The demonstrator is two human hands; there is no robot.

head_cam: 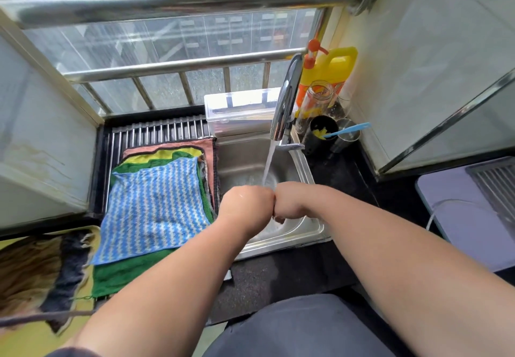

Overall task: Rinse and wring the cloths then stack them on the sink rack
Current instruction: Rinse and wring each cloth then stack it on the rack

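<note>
Lower left of the frame: a brown cloth [26, 273] and a dark cloth [69, 264] lie bunched on a yellow tray [33, 337], with the dark one overlapping the brown one's right edge.

Left of centre: the rack [156, 130] spans the left part of the sink [309, 231]. It carries a flat stack of cloths.
- Top: blue-and-white cloth [156, 206].
- Below it: green cloth [125, 273], whose near edge hangs past the rack's front.
- Further down: yellow cloth [170, 153] and pink cloth [207, 147], with only their far edges showing.

The far bars of the rack are bare.

Centre: the left hand [246, 203] and right hand [289, 203] are held over the open sink basin, just right of the stack.
- Both are clenched into fists with the backs up and the knuckles touching.
- The palms face down, so it cannot be told whether either hand grips a cloth.
- A small dark patch shows under the right hand, but it cannot be identified.

Water [269, 161] runs from the tap [287, 100] and falls behind the point where the hands meet.

Behind the sink: a clear box [237, 111] stands at the window ledge.

Right of the tap:
- A yellow bottle [334, 69] with an orange pump stands in the corner.
- A glass jar [317, 97] stands in front of it.
- Two cups [345, 139] stand nearest, and one holds a blue tool [351, 130].

The black surface [278, 273] borders the sink at front and right.

Right edge of the frame: a pale purple board [459, 217] lies on the surface.
</note>
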